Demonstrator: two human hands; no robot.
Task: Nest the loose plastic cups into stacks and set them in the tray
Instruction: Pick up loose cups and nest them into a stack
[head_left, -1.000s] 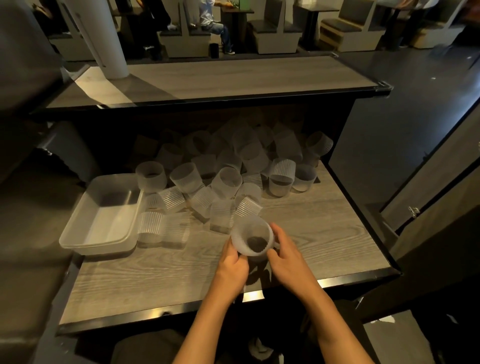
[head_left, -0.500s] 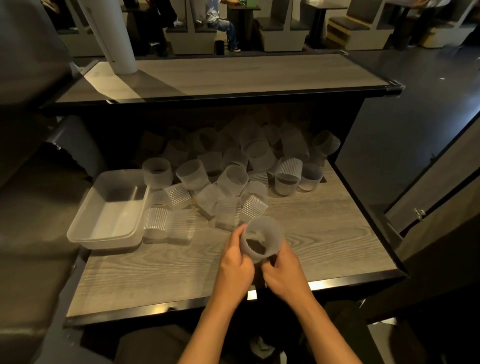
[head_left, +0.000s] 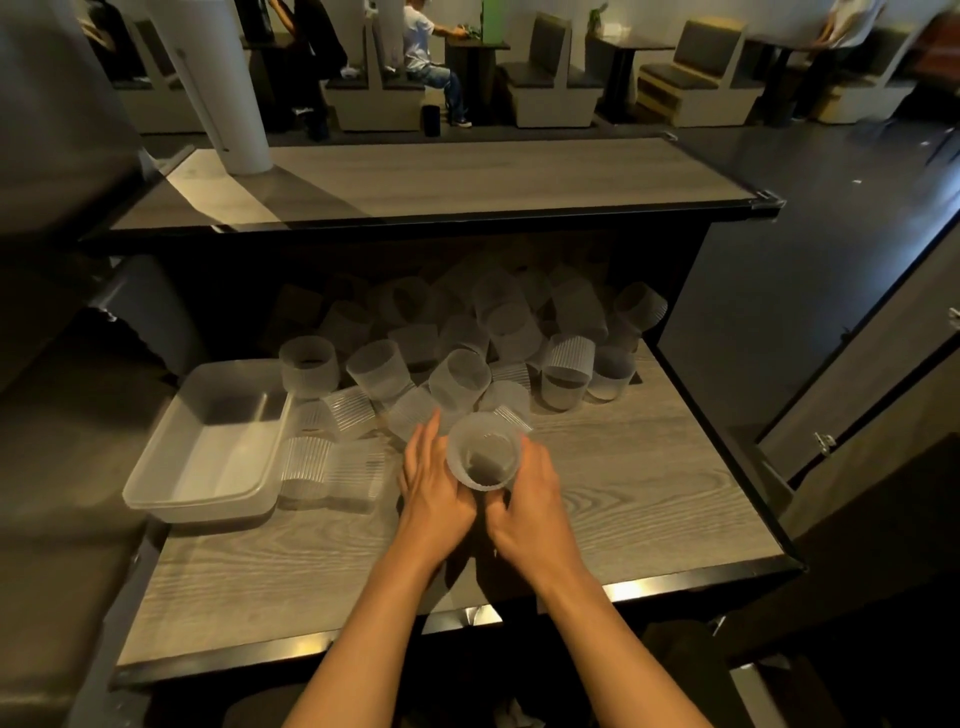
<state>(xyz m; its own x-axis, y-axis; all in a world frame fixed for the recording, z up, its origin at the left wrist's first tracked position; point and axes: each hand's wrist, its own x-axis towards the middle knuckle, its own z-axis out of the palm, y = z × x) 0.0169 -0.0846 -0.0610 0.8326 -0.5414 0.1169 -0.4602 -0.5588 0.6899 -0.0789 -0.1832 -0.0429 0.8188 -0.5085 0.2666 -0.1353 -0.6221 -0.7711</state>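
Observation:
A translucent plastic cup is held upright above the wooden shelf, mouth toward me. My right hand grips it from the right and below. My left hand lies against the cup's left side with fingers stretched straight toward the loose cups just beyond. A clear rectangular tray sits at the shelf's left with nothing in it. Ribbed cups lie on their sides beside the tray's right wall.
Many more cups are heaped at the back under the upper counter. The shelf's front edge has a metal strip. A white pillar stands on the counter. Dark cabinet panels rise on the right.
Both hands carried the cup forward toward the pile. My left hand's fingers, earlier wrapped on the cup, now extend straight past it.

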